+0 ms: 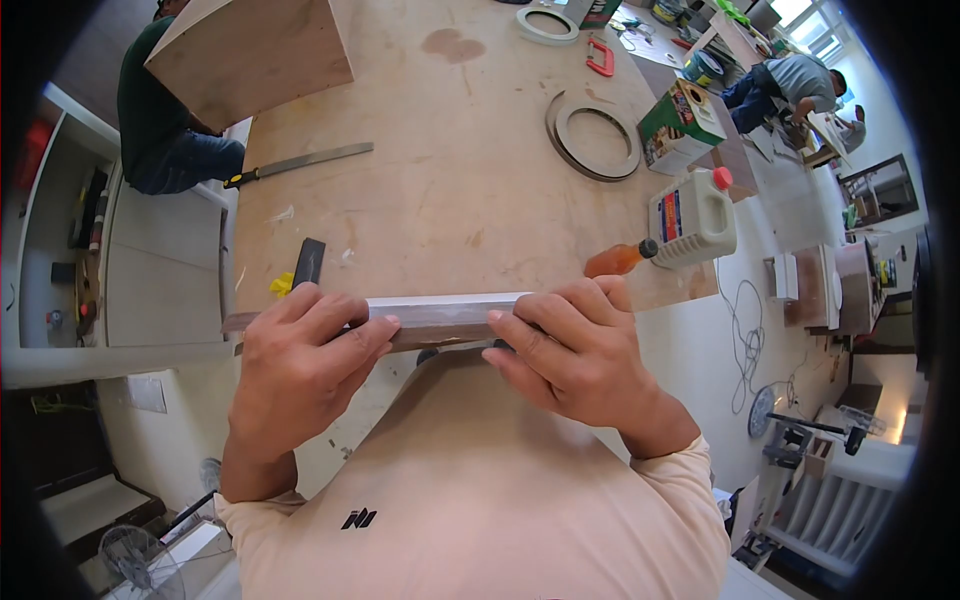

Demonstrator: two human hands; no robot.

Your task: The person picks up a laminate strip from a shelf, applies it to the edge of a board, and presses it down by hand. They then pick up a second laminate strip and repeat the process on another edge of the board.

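Note:
At the near edge of the worktable [420, 210], a narrow board [443, 313] with a whitish top face and a greyish-brown front edge lies between my hands. My left hand [300, 365] is closed around its left part, the thumb pressed near the front edge. Gripping the right part is my right hand [575, 345], with its index finger and thumb at the front. The fingertips behind the board are partly hidden. Just beyond my left hand are a dark flat block [309, 262] and a yellow scrap [283, 284]. An orange bottle [615, 260] lies near my right hand.
A file [300, 163] lies at the table's left; a large wooden box [255, 65] stands behind it. On the right are a coiled edging strip [632, 150], a white jug [693, 220], a green can [680, 125] and a red clamp [600, 58]. Two other people are nearby.

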